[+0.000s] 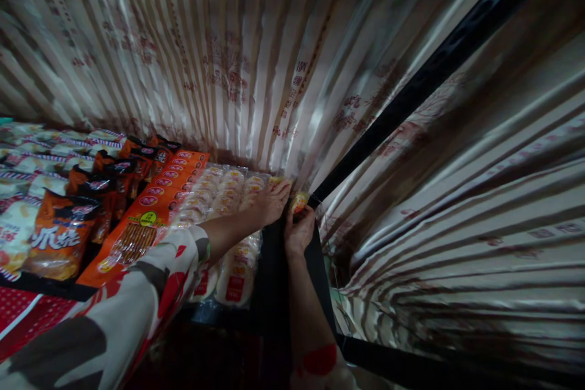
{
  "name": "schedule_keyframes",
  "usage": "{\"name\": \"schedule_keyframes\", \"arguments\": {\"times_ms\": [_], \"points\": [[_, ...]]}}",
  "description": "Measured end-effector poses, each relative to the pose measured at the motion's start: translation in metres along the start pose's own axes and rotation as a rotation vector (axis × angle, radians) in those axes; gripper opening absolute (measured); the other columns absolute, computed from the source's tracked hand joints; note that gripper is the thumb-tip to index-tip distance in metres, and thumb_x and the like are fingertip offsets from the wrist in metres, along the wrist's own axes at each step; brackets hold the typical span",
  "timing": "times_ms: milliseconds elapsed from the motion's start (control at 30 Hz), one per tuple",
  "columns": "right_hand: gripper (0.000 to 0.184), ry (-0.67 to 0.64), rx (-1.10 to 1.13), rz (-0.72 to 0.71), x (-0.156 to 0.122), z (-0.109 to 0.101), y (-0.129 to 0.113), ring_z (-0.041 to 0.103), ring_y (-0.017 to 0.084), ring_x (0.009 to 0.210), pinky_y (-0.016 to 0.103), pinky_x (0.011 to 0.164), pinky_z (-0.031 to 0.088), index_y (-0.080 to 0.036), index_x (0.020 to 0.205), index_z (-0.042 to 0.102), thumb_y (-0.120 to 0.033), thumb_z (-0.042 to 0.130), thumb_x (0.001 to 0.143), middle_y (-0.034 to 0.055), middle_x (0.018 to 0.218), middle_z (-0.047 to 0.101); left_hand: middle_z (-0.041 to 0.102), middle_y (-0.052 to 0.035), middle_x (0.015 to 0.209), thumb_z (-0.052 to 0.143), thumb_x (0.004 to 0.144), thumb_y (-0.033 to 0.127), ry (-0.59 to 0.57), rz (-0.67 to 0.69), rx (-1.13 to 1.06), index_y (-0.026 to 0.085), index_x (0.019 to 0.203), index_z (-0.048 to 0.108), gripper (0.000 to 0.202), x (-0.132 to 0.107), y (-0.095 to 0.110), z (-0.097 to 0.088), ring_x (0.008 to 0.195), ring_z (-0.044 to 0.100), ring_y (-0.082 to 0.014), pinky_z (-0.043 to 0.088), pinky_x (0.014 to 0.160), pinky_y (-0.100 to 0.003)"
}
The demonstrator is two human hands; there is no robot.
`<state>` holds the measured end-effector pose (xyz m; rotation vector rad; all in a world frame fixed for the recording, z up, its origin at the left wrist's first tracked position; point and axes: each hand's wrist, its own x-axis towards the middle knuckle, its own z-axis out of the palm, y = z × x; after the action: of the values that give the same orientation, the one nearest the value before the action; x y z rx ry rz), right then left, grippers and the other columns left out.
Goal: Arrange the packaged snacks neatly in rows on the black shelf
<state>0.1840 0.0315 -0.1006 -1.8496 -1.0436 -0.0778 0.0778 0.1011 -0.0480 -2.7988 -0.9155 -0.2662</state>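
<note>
My left hand [273, 202] reaches to the back corner of a dark shelf, its fingers stretched out flat. Just beyond it, partly covered by the fingers, is a yellowish wrapped item [276, 181]. Beside it, my right hand [299, 230] has its fingers closed round a small yellow snack packet [300, 202] with some red on it. Rows of clear packs of round pale crackers [235, 277] lie under and beside my left forearm. The print on the small packet is too small to read.
To the left are orange bags of snacks [61, 234], a long orange pack of stick snacks [137, 237] and white bags [34, 186]. A black metal post [411, 94] slants up from the corner. Pleated printed curtain [256, 55] hangs behind and at the right.
</note>
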Motion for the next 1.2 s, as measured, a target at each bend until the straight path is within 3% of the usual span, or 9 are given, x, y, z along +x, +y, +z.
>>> {"name": "schedule_keyframes", "arguments": {"times_ms": [200, 533, 800, 1200], "points": [[0.039, 0.022, -0.060, -0.005, 0.012, 0.007, -0.006, 0.056, 0.025, 0.096, 0.039, 0.087, 0.043, -0.015, 0.116, 0.048, -0.031, 0.050, 0.081, 0.0145, 0.105, 0.060, 0.040, -0.0074, 0.145, 0.033, 0.092, 0.014, 0.002, 0.009, 0.025, 0.015, 0.131, 0.049, 0.042, -0.002, -0.008, 0.005, 0.137, 0.030, -0.0205, 0.027, 0.112, -0.042], [0.035, -0.004, -0.100, 0.037, 0.022, 0.020, -0.012, 0.052, 0.026, 0.092, 0.037, 0.084, 0.041, -0.016, 0.112, 0.053, -0.028, 0.049, 0.080, 0.0130, 0.098, 0.059, 0.041, -0.0111, 0.144, 0.033, 0.092, 0.012, -0.013, -0.014, 0.011, 0.011, 0.130, 0.049, 0.042, 0.001, -0.004, 0.009, 0.138, 0.028, -0.0232, 0.030, 0.109, -0.047], [0.035, -0.020, -0.085, 0.041, 0.024, 0.024, -0.006, 0.052, 0.025, 0.093, 0.037, 0.084, 0.041, -0.017, 0.112, 0.055, -0.025, 0.051, 0.078, 0.0123, 0.100, 0.059, 0.044, -0.0130, 0.142, 0.035, 0.092, 0.015, 0.042, 0.004, 0.037, 0.010, 0.127, 0.053, 0.040, -0.001, -0.002, 0.010, 0.136, 0.031, -0.0265, 0.031, 0.108, -0.047], [0.034, -0.047, -0.009, -0.010, 0.025, 0.027, 0.002, 0.053, 0.023, 0.090, 0.038, 0.086, 0.042, -0.019, 0.111, 0.057, -0.024, 0.050, 0.079, 0.0101, 0.100, 0.058, 0.044, -0.0157, 0.141, 0.031, 0.092, 0.013, 0.000, -0.044, 0.043, 0.005, 0.127, 0.052, 0.042, 0.000, 0.003, -0.001, 0.133, 0.036, -0.0278, 0.035, 0.105, -0.043]]}}
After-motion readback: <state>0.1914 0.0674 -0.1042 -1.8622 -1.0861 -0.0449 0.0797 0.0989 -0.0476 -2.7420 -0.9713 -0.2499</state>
